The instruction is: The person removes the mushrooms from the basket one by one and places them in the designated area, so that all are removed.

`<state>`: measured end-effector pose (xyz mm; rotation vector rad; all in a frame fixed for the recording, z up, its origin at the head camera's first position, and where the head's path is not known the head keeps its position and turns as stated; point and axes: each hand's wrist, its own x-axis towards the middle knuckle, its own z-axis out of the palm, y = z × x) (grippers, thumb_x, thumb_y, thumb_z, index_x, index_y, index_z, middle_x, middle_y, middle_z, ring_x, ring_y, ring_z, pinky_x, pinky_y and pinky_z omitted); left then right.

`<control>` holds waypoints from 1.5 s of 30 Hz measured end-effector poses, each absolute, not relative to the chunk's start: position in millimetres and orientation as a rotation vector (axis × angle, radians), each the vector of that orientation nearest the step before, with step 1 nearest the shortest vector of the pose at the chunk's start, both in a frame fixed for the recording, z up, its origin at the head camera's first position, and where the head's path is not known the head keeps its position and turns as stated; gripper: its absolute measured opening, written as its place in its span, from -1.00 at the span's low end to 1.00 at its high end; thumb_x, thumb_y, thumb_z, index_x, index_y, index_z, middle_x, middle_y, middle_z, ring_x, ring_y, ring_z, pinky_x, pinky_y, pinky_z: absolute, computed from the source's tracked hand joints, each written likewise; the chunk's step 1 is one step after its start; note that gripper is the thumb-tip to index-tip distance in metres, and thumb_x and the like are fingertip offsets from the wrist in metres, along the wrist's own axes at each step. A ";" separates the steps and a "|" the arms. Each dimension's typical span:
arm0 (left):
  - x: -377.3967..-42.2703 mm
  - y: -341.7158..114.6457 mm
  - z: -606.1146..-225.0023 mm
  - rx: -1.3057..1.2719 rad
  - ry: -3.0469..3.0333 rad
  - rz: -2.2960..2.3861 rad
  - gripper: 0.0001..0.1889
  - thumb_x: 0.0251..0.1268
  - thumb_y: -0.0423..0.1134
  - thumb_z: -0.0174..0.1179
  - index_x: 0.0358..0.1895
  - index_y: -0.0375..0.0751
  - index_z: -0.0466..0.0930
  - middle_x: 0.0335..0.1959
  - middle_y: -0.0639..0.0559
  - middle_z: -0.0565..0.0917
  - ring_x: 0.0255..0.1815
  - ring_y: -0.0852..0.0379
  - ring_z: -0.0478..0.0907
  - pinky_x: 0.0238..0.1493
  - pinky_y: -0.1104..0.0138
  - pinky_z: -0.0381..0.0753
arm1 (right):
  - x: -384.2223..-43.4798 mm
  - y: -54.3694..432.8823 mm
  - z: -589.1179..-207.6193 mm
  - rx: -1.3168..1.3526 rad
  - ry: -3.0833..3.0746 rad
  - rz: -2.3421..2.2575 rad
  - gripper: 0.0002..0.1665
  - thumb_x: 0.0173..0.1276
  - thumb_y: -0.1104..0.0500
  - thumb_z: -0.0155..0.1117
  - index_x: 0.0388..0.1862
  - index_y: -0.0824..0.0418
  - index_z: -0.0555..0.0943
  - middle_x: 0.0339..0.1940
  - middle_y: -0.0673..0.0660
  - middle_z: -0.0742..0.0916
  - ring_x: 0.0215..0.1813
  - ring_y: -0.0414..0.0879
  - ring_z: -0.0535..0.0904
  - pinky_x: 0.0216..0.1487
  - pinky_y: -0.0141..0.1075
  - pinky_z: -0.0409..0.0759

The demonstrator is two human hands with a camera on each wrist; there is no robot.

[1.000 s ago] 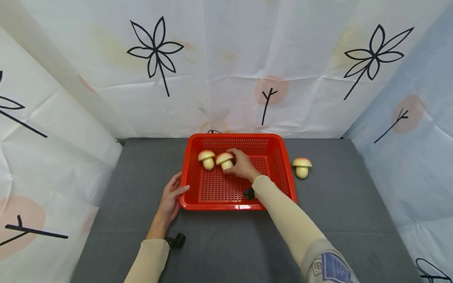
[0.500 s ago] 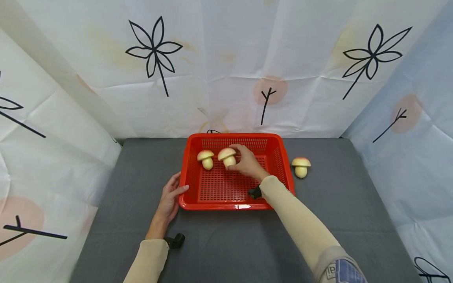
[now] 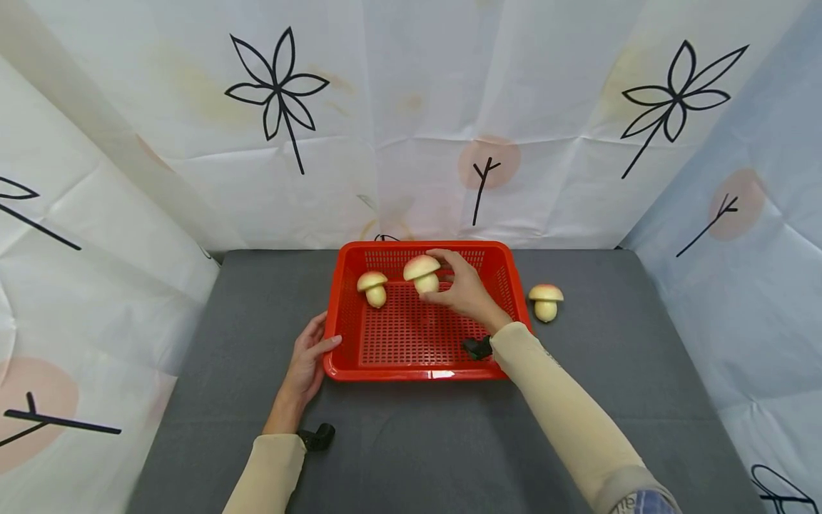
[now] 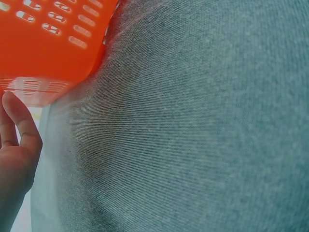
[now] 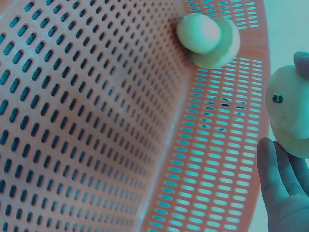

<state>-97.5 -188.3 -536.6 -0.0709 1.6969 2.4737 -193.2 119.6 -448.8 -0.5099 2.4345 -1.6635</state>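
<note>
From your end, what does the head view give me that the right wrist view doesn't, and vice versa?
Only the head view shows the left hand at the left rim of the red basket, and the outer mushroom on the gray table to its right.
Only the right wrist view shows the dark mark on the stem end of the held mushroom.
Both show the red basket, the inner mushroom, and the right hand holding its mushroom.

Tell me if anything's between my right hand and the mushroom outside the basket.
Yes: seen from the head camera, the right side of the red basket lies between your right hand and the outer mushroom. Nothing else visible does. Whether your hand is high enough to clear it, I can't tell.
</note>
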 end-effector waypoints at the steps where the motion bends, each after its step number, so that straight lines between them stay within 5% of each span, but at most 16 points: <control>1: -97.4 -188.2 -536.1 -0.073 1.693 2.474 -0.37 0.43 -0.48 0.12 0.52 -0.30 0.16 0.41 -0.16 0.35 0.35 -0.10 0.39 0.22 0.20 0.59 | -188.8 120.7 -441.1 -0.514 2.435 -1.668 -0.11 0.15 0.37 0.56 0.44 0.28 0.38 0.31 0.27 0.50 0.30 0.22 0.47 0.30 0.15 0.48; 6: -97.2 -188.0 -535.4 -0.076 1.683 2.476 -0.37 0.44 -0.48 0.12 0.52 -0.28 0.17 0.40 -0.13 0.37 0.33 -0.06 0.41 0.21 0.21 0.60 | -176.9 127.3 -421.7 -0.547 2.444 -1.700 -0.09 0.15 0.45 0.51 0.47 0.38 0.33 0.35 0.36 0.46 0.36 0.26 0.40 0.36 0.15 0.42; 17: -97.7 -187.8 -536.5 -0.086 1.679 2.471 -0.38 0.44 -0.46 0.13 0.51 -0.26 0.18 0.39 -0.13 0.38 0.33 -0.06 0.42 0.19 0.22 0.61 | -171.7 147.7 -424.5 -0.660 2.482 -1.793 -0.07 0.09 0.38 0.60 0.44 0.23 0.39 0.28 0.17 0.51 0.32 0.03 0.45 0.34 0.00 0.49; 27: -98.1 -187.8 -536.4 -0.078 1.696 2.465 -0.37 0.43 -0.48 0.12 0.52 -0.29 0.16 0.41 -0.17 0.35 0.36 -0.10 0.40 0.20 0.22 0.60 | -151.2 157.6 -392.5 -0.703 2.527 -1.818 -0.07 0.07 0.55 0.52 0.43 0.47 0.33 0.32 0.37 0.47 0.34 0.19 0.42 0.33 0.09 0.46; 37: -96.3 -188.1 -535.7 -0.080 1.683 2.469 -0.39 0.45 -0.46 0.11 0.52 -0.25 0.18 0.37 -0.10 0.40 0.32 -0.08 0.43 0.21 0.21 0.60 | -154.9 184.4 -405.1 -0.686 2.569 -1.883 -0.03 0.02 0.58 0.52 0.44 0.44 0.33 0.34 0.35 0.47 0.32 0.06 0.42 0.27 -0.39 0.49; 45: -96.9 -188.1 -535.5 -0.079 1.685 2.479 -0.38 0.43 -0.49 0.12 0.51 -0.27 0.18 0.37 -0.10 0.40 0.35 -0.10 0.40 0.23 0.19 0.58 | -155.0 212.3 -413.5 -0.659 2.570 -1.950 -0.05 0.06 0.55 0.52 0.44 0.38 0.35 0.32 0.27 0.48 0.28 -0.17 0.45 0.26 -0.46 0.46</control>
